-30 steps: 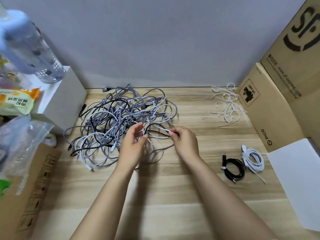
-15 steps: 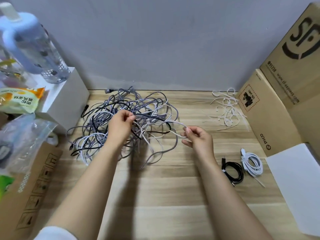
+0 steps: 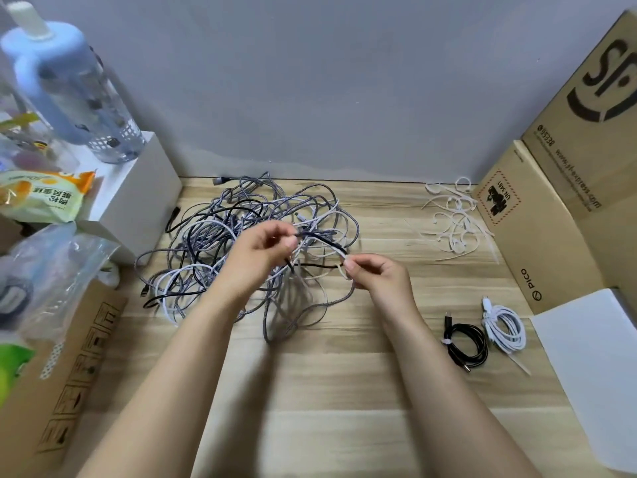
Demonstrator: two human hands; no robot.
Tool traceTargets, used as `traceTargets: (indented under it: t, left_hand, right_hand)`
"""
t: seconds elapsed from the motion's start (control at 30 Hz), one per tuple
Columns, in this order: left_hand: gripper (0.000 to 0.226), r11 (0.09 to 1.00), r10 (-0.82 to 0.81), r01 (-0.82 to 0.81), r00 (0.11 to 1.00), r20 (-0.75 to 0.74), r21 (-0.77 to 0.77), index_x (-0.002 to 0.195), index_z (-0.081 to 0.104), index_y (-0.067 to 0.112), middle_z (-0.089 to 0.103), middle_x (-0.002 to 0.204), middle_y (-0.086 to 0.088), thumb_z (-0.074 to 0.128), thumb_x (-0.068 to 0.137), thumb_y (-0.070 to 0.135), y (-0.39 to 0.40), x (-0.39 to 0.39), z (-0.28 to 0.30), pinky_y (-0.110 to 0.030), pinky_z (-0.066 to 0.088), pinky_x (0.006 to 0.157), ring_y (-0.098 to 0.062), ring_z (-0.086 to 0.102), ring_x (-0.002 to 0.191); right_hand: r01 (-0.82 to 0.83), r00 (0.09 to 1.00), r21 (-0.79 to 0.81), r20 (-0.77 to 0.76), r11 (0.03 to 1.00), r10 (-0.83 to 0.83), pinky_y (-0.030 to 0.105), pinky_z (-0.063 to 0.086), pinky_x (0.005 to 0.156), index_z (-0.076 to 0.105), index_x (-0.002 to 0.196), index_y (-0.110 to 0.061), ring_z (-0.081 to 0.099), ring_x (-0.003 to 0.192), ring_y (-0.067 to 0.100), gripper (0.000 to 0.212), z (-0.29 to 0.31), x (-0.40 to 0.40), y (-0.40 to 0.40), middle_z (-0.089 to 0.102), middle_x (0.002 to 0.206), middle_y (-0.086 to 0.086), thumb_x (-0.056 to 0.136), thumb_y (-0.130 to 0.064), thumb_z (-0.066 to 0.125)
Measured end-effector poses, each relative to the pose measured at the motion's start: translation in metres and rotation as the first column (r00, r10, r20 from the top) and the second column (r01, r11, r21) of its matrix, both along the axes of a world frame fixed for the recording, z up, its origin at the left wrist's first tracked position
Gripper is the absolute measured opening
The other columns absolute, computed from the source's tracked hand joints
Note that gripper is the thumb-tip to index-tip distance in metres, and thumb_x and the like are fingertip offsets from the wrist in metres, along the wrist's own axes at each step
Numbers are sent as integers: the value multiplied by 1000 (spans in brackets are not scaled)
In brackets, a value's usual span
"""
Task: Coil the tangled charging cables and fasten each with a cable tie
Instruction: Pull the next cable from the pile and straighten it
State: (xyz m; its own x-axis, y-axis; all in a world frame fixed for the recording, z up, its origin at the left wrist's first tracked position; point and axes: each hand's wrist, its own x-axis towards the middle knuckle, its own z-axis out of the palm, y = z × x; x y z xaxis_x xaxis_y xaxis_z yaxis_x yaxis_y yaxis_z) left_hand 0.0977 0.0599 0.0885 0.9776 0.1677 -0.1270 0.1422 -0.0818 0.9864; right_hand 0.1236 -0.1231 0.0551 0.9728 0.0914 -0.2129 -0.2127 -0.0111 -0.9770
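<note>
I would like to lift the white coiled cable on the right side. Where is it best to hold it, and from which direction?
Judging by its flat pose, pinch the white coiled cable from above, across its bundled loops near the tied upper end, where the strands are gathered. The black coiled cable crowds its left.

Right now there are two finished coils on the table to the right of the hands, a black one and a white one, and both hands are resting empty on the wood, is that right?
Not quite. The black coil and white coil do lie there, but the hands are not empty. The head view shows the left hand and right hand each pinching cable from the tangled pile, raised over the table.
</note>
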Motion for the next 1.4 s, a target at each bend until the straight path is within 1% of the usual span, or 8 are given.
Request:
traceTargets:
  t: [0.27,0.63,0.8,0.93,1.0,1.1,1.2,1.4]
  left_hand:
    - [9,889,-453,445,889,61,107,81,62,20,53,82,0,61,77,13,2,-25,-8,-13,39,70,-1,49,74]
    - [38,816,-493,481,869,-48,321,96,68,49,55,75,23,60,82,15,30,-33,-30,-9,36,65,5,50,71]
    - [34,469,-440,540,829,-345,699,98,75,29,48,77,14,60,84,2,38,-33,-46,-27,44,82,-11,56,93]
    - [22,209,-259,517,848,-463,830,95,70,41,52,113,17,60,84,26,19,-43,-36,-29,31,87,-11,44,115]
    - [25,295,-277,351,922,-272,889,94,70,38,51,115,18,58,84,19,3,-43,-31,-31,27,88,-10,43,115]
    - [21,945,-275,293,952,-135,144,93,71,21,67,91,9,54,91,8,-33,-45,-13,-37,45,86,-8,61,91]
    - [26,668,-410,162,894,-178,-726,91,70,15,69,78,-3,54,87,34,-56,-37,-1,-36,48,82,-17,68,77]
    - [30,199,-260,-104,953,-154,-974,88,64,-5,69,80,-17,77,67,12,-46,2,-9,-40,58,67,-32,69,75]
  right_hand:
    - [26,998,-174,-47,984,-35,18,54,48,53,102,-27,58,55,7,39,-9,8,21,48,67,0,88,9,54]
    - [133,816,471,-551,872,173,34,58,66,56,79,0,68,68,26,26,6,7,-4,61,75,18,85,15,36]
    - [-39,963,-22,-269,999,32,19,44,66,57,75,-18,58,69,0,19,16,4,-11,63,74,-7,93,-11,53]
    - [-16,995,191,-95,981,35,16,51,64,52,73,-12,65,59,7,23,47,0,-11,61,55,-4,96,-10,47]
    - [-81,995,229,-33,970,91,19,54,65,52,75,-10,64,57,12,22,60,-7,-6,54,51,-2,96,-11,45]
    - [-158,987,257,22,954,157,18,52,60,51,76,-9,61,54,12,21,75,-21,6,50,49,-3,96,-11,45]
    - [-198,980,265,30,944,197,15,44,49,51,74,-9,51,45,8,22,82,-31,14,45,48,-2,95,-11,45]
    - [-176,984,184,42,967,171,26,33,51,49,67,-6,27,33,4,29,88,-38,3,36,38,-10,95,-10,44]
